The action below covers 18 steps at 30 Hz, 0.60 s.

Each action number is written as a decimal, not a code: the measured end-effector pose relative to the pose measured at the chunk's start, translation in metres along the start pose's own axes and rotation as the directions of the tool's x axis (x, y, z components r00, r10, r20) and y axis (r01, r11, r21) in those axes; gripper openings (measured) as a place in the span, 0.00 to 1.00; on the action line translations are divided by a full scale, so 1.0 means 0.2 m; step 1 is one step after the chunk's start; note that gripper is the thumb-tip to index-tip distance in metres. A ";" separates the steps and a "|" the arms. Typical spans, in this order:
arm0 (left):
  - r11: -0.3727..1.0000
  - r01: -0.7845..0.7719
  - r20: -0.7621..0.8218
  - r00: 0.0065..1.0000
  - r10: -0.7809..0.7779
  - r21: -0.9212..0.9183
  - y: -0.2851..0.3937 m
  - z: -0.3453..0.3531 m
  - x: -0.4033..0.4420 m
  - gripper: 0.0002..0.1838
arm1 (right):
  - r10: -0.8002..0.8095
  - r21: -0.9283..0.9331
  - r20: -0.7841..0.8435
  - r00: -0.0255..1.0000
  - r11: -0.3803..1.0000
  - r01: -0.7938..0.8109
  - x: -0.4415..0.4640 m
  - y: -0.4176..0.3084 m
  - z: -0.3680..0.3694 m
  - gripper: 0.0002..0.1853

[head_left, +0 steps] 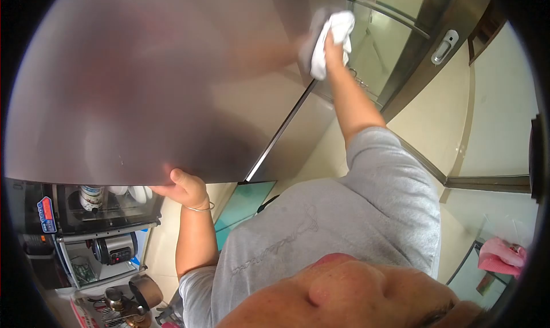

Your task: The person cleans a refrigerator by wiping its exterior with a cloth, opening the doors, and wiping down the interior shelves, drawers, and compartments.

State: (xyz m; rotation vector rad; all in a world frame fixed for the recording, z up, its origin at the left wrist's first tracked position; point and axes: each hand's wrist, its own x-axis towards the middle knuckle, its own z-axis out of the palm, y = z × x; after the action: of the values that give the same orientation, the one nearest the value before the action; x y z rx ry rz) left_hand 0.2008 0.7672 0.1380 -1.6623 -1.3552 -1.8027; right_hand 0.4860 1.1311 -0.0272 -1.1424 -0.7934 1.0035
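Glossy dark-brown panel (143, 82), upper left. Right hand (334, 52) clutches one crumpled white cloth (342, 22) against it, by thin black-and-white strip (274, 143). Left hand (186, 188) at panel's lower edge, thumb spread from fingers. One black-and-silver appliance (117, 248) in grey rack (112, 272); one pink bundle (499, 256); pale floor (165, 239) between rack and left forearm (196, 236).

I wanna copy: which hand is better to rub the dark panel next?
Probably the right hand: it holds the white cloth against the dark panel. The left hand, at the panel's edge, has no visible cloth.
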 end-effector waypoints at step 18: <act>0.998 0.006 -0.047 0.999 -0.009 -0.061 -0.04 -0.03 -0.04 0.36 | -0.854 0.276 0.495 -0.161 -0.021 0.961 -1.30 -0.71 0.39 0.29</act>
State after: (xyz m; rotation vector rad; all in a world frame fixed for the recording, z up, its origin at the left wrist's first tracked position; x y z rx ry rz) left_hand 0.1929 0.7637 0.1274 -1.6364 -1.3004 -1.8931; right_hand 0.3531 0.9016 0.1255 -0.0300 -1.8817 -0.1673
